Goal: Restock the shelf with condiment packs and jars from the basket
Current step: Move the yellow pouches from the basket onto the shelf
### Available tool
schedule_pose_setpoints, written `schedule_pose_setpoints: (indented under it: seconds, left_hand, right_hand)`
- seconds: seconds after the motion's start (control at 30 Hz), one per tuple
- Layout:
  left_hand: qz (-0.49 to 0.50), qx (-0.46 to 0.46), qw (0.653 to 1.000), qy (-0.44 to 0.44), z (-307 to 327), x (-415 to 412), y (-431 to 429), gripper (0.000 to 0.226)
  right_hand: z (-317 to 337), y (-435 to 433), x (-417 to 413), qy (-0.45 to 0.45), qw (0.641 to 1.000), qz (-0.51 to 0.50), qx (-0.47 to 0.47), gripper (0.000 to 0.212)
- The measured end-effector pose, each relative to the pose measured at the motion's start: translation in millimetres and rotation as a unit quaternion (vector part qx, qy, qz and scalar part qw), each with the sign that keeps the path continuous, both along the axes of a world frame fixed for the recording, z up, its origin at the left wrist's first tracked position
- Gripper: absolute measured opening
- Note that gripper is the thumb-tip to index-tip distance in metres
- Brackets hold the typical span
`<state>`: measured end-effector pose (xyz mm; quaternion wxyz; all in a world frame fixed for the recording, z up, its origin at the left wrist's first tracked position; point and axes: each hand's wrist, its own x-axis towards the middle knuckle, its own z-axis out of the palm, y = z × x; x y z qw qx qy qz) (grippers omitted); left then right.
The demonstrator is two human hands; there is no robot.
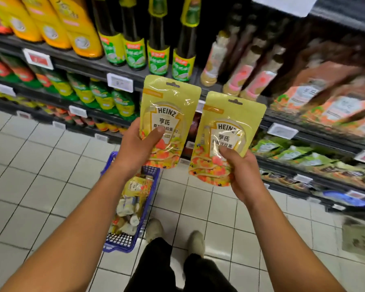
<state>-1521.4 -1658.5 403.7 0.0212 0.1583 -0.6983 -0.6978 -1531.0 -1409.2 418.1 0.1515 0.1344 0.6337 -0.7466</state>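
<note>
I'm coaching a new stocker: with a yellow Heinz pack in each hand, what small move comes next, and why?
Probably carry the right pack forward in the right hand to the shelf. Both packs are gripped upright, short of the shelf, with the left hand holding the left pack, and the basket holds more.

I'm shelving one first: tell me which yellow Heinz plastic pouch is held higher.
The yellow Heinz plastic pouch in the left hand: its top sits above that of the other pouch, in the right hand.

Bright, even light glares on the left pack (173,95); the right-hand shelves (325,135) are motion-blurred, edges bowed.
</note>
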Motion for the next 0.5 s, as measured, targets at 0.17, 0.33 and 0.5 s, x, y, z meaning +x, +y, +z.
schedule_pose_setpoints:
  seconds: [0.17, 0.33, 0.5]
  left_hand:
    - [-0.055, -0.005, 0.998, 0.022, 23, -9, 62, 0.011]
    - [-0.110, 0.000, 0.993, 0.050, 44, -9, 130, 0.015]
    - [-0.127, -0.003, 0.989, 0.076, 70, -6, 197, 0.008]
  right_hand:
    - [25, 58, 15, 0.024, 0.998, -0.053, 0.021, 0.036]
    - [53, 123, 33, 0.052, 0.994, -0.092, 0.023, 0.037]
    - [83, 187, 53, 0.075, 0.989, -0.125, 0.029, 0.040]
